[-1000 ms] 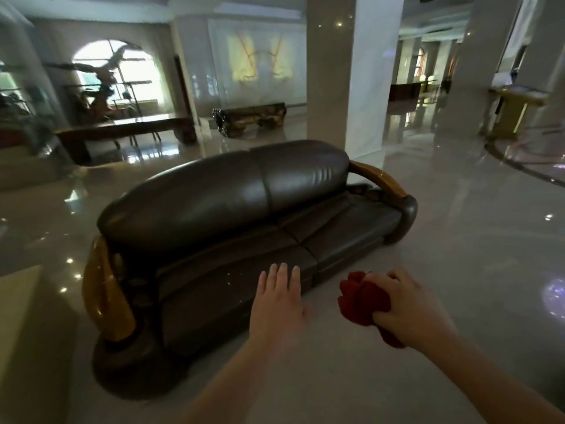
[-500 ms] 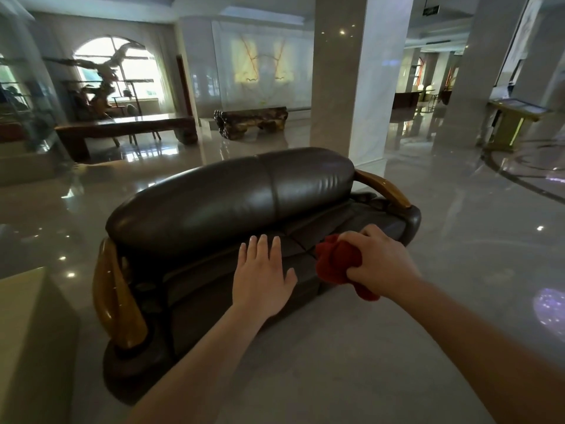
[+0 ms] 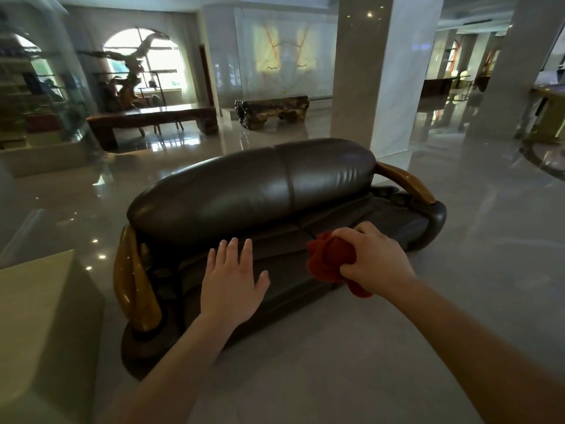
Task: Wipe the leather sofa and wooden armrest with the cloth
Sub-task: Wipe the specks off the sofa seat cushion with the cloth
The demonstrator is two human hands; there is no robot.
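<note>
A dark brown leather sofa (image 3: 250,191) stands on the polished floor in front of me, with a rounded backrest and a low seat. Curved golden wooden armrests sit at its ends: the left armrest (image 3: 131,280) and the right armrest (image 3: 406,182). My right hand (image 3: 373,258) grips a bunched red cloth (image 3: 328,258) over the seat's front, right of centre. My left hand (image 3: 232,280) is flat with fingers spread, over the seat's left half. Whether either hand touches the leather is unclear.
A pale block (image 3: 39,325) stands close at the left. A white marble pillar (image 3: 373,71) rises just behind the sofa. Farther back are a long wooden table (image 3: 153,117), a carved bench (image 3: 272,110) and a glass case (image 3: 33,87). Glossy floor (image 3: 489,240) spreads to the right.
Both hands have moved forward from above the floor to over the sofa seat. The view has come closer to the sofa. The cloth stays bunched in my right hand.
</note>
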